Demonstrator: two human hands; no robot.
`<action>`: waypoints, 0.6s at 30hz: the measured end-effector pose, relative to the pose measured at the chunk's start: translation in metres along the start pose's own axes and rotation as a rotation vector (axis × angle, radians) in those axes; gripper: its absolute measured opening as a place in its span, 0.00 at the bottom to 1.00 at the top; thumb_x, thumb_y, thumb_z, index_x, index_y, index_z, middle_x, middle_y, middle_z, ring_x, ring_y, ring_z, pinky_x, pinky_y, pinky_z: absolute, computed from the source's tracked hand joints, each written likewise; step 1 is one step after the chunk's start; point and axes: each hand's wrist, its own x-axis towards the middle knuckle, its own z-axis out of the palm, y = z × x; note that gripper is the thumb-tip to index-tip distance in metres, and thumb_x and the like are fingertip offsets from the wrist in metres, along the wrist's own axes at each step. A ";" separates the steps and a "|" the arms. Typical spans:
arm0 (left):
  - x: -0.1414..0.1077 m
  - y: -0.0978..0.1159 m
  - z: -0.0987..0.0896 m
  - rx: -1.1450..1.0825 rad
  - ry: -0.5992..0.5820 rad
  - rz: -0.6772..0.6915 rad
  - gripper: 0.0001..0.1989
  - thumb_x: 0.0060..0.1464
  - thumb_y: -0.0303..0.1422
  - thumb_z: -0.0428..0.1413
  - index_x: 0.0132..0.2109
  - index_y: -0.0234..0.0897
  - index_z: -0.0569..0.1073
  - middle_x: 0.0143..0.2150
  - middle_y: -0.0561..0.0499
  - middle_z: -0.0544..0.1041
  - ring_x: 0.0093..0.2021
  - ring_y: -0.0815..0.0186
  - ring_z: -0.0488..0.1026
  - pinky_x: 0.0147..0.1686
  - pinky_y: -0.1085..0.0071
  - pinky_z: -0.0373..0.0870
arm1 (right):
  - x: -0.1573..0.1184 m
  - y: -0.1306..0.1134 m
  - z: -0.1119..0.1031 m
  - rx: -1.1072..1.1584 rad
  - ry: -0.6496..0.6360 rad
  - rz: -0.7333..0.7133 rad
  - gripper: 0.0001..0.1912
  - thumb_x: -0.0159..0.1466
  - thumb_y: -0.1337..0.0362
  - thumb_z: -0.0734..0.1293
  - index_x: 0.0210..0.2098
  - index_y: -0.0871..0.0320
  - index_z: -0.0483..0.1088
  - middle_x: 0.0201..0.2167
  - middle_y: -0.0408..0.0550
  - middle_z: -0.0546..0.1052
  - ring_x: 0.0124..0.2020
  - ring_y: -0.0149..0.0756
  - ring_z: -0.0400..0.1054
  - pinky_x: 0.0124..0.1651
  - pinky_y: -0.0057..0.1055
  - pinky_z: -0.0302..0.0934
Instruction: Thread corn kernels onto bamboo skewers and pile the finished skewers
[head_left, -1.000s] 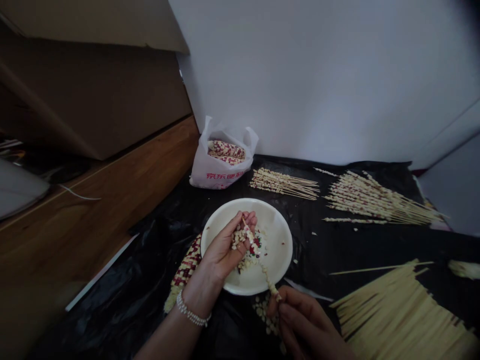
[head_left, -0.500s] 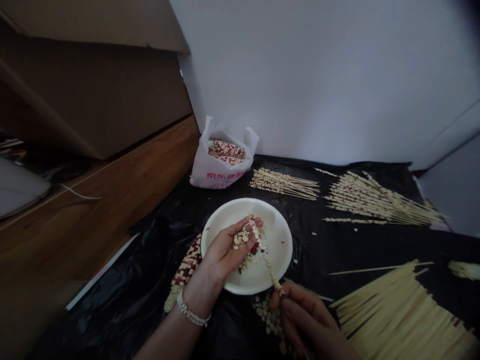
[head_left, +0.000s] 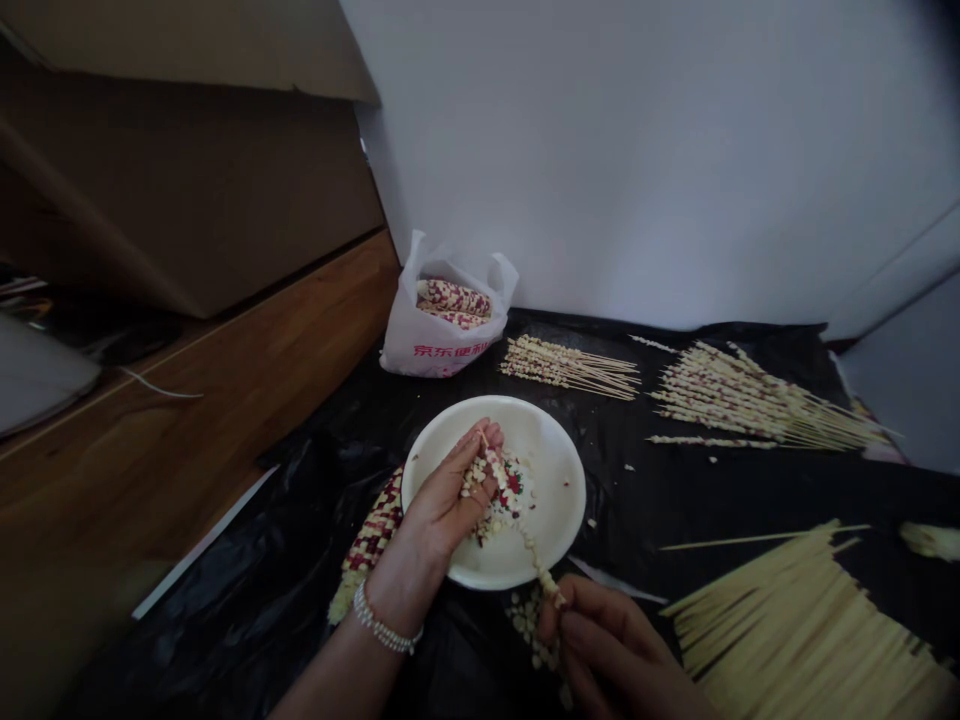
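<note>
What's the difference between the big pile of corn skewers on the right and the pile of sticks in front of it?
The corn skewers have kernels threaded along them; the sticks are bare. The corn skewers lie close to the white wall, while the sticks lie nearer the right hand. Both piles rest on black sheeting.

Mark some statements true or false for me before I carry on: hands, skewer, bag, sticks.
1. The left hand is over the bowl. True.
2. The left hand is empty. False: it cups loose kernels.
3. The right hand grips the skewer. True.
4. The bare sticks lie in the bowl. False: they lie right of it, over the black sheet.
5. Cobs sit in the plastic bag. True.
</note>
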 end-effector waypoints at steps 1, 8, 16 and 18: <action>-0.001 0.001 0.000 -0.007 0.006 0.005 0.24 0.52 0.24 0.57 0.57 0.40 0.71 0.58 0.44 0.73 0.63 0.57 0.62 0.58 0.62 0.63 | 0.000 0.000 0.000 -0.005 -0.015 0.009 0.14 0.65 0.52 0.66 0.34 0.58 0.72 0.11 0.31 0.59 0.10 0.20 0.43 0.13 0.19 0.35; 0.001 0.008 0.015 -0.134 0.104 -0.032 0.21 0.53 0.18 0.53 0.53 0.37 0.73 0.54 0.44 0.76 0.58 0.63 0.69 0.54 0.72 0.68 | 0.002 0.002 -0.002 0.034 -0.039 0.038 0.14 0.64 0.52 0.67 0.34 0.57 0.72 0.10 0.31 0.58 0.10 0.20 0.43 0.13 0.20 0.35; 0.002 0.009 0.022 -0.266 0.150 -0.082 0.17 0.55 0.19 0.53 0.51 0.30 0.74 0.51 0.39 0.77 0.53 0.61 0.74 0.50 0.72 0.72 | 0.001 0.003 -0.001 0.034 -0.025 0.036 0.13 0.65 0.54 0.66 0.34 0.57 0.72 0.09 0.31 0.59 0.10 0.20 0.43 0.13 0.20 0.35; 0.002 0.008 0.020 -0.278 0.133 -0.092 0.16 0.54 0.20 0.55 0.51 0.29 0.73 0.50 0.39 0.78 0.52 0.61 0.74 0.49 0.72 0.72 | 0.002 0.003 -0.001 0.036 -0.028 0.034 0.13 0.65 0.53 0.66 0.34 0.58 0.72 0.09 0.31 0.60 0.10 0.20 0.44 0.13 0.20 0.36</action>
